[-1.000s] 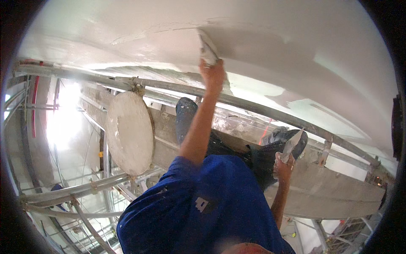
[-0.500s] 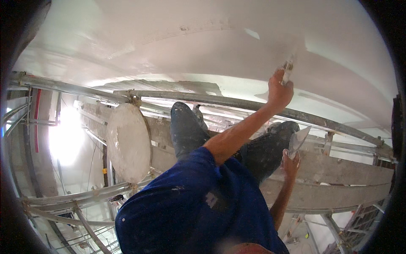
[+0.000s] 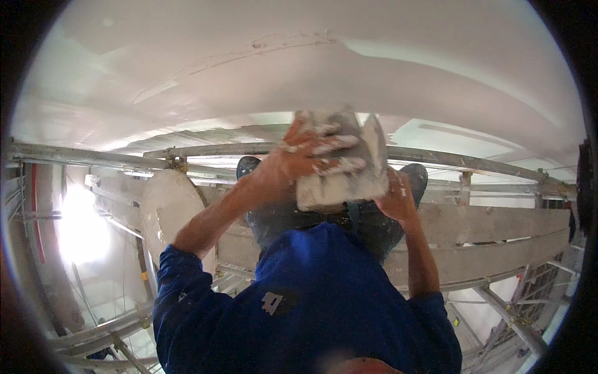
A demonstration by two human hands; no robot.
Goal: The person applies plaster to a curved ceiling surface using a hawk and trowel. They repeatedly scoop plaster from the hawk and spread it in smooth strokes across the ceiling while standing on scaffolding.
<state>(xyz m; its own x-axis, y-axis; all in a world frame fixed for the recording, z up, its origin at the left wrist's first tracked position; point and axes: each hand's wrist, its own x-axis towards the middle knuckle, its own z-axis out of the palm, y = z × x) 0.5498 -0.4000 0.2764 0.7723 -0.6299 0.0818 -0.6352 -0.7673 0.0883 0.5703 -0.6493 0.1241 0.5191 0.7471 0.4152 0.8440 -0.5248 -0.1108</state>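
Observation:
My left hand (image 3: 305,153), streaked with white plaster, holds a flat plastering blade (image 3: 327,184) in front of my body, its fingers lying over the tool. My right hand (image 3: 395,193) grips a second blade, a putty knife (image 3: 377,146), close against the first; motion blur hides where the two tools touch. Above them curves a white plastered surface (image 3: 280,78) with a rough, ridged streak across it. My legs in dark trousers lie behind the tools.
A steel scaffold tube (image 3: 436,156) runs beneath the white surface. Grey planks (image 3: 486,221) extend to the right. A pale round board (image 3: 171,221) stands to my left, near more tubing and a bright light (image 3: 84,224). Further tubes cross at lower right (image 3: 511,318).
My left hand has come down from the white surface, first moving right and now back to the centre, beside my right hand's blade. My right hand has moved left and slightly up.

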